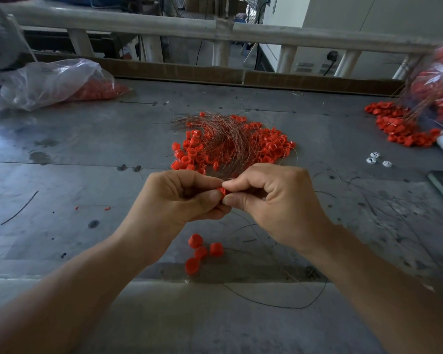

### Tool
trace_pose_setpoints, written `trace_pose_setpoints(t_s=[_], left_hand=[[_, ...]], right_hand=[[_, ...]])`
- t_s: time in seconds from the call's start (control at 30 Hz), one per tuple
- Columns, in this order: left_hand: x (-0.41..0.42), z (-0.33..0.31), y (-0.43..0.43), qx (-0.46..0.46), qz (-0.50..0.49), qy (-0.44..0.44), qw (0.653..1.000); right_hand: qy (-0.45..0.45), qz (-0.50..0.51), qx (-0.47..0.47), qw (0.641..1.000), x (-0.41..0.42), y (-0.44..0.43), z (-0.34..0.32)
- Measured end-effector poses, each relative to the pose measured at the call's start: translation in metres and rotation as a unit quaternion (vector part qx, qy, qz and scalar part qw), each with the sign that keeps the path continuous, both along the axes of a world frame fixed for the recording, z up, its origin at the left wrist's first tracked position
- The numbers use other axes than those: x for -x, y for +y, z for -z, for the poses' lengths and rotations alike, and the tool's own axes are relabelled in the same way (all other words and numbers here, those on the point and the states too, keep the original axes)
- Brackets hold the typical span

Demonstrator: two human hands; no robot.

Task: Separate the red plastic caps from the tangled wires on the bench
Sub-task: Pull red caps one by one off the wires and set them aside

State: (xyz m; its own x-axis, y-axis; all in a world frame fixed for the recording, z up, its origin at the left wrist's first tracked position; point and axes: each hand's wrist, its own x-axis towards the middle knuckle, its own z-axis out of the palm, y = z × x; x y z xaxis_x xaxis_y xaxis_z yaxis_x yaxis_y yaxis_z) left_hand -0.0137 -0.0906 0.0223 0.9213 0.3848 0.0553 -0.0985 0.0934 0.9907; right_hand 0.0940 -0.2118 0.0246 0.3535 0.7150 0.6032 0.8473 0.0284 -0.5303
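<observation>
The left hand [184,198] and the right hand [274,200] meet just on the near side of the pile [230,146]. Each pinches the same red cap [221,192] between thumb and forefinger, with the other fingers curled in. The fingertips hide whether a wire still runs through that cap.

The grip is small and the plastic is probably slick, so a hard tug could pop the cap out. It might then fly back into the pile and be lost among the unsorted ones. If the strand is still caught in the wires [223,134] heaped on top of the pile, pulling could drag the whole tangle forward or snap the strand and leave a stub inside. The thin ends may also prick a finger.

Four freed caps [202,251] lie nearer the person than the pile, below the hands. A long loose wire [279,304] curls just beyond them, nearer still, and a careless sweep of a forearm could mix the two again or knock them off the bench [74,154].
</observation>
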Motion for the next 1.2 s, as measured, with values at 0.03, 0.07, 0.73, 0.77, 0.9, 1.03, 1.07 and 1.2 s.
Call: trace_pose_setpoints(t_s=[0.03,0.07,0.73,0.77,0.9,1.03,1.07,1.2], left_hand=[[0.0,0.0,0.0,0.003,0.004,-0.001,1.0],[0.0,0.0,0.001,0.009,0.006,0.0,1.0],[0.002,-0.004,-0.003,0.002,0.065,-0.031,0.997],[0.002,-0.003,-0.005,-0.029,0.061,-0.037,0.997],[0.004,0.001,-0.009,-0.075,0.054,-0.056,0.994],[0.007,0.003,-0.01,-0.093,0.051,-0.073,0.992],[0.007,0.003,-0.01,-0.091,0.054,-0.072,0.992],[0.005,-0.002,-0.007,-0.054,0.071,-0.066,0.994]], right_hand=[[-0.002,-0.002,-0.001,1.0,0.0,0.0,0.0],[-0.001,-0.006,-0.003,1.0,-0.001,0.0,0.0],[0.047,-0.081,0.101,0.99,-0.004,-0.002,-0.006],[0.037,-0.076,0.106,0.991,-0.003,-0.002,-0.005],[0.016,-0.068,0.101,0.992,0.002,-0.002,-0.006],[0.012,-0.067,0.085,0.994,0.006,-0.003,-0.006],[0.015,-0.066,0.086,0.994,0.006,-0.003,-0.006],[0.092,-0.076,0.087,0.989,0.003,-0.005,-0.011]])
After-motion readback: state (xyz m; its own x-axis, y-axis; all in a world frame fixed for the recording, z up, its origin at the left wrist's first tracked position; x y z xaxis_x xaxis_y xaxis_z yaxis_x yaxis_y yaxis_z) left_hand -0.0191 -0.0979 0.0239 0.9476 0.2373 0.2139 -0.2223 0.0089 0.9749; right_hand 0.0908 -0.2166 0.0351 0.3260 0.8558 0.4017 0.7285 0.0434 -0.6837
